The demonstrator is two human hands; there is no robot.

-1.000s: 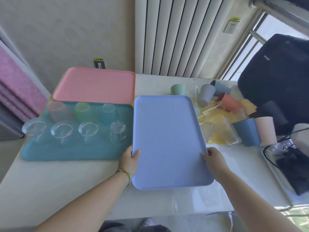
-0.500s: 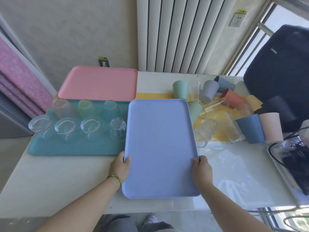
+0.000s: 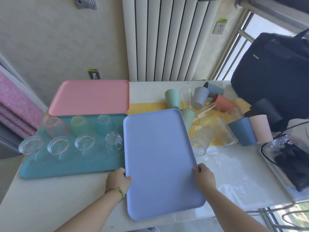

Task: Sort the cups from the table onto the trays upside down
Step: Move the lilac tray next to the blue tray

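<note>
Blue tray (image 3: 158, 161) shifted left, exposing ribbed green cup (image 3: 187, 118); left hand (image 3: 118, 180), right hand (image 3: 204, 177) grasp its edges. Black bag (image 3: 275, 72) reads "Lenovo".

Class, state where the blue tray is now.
In the head view the blue tray is central, right of the teal tray and left of the loose cups, held by the left hand and right hand.

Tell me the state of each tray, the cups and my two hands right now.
blue tray, empty, held at both side edges.
pink tray, empty.
teal tray, carrying seven upside-down cups.
coral cup, lying on its side, unsorted.
tall clear glass, lying on its side.
left hand, grips the blue tray.
right hand, grips the blue tray.
</note>
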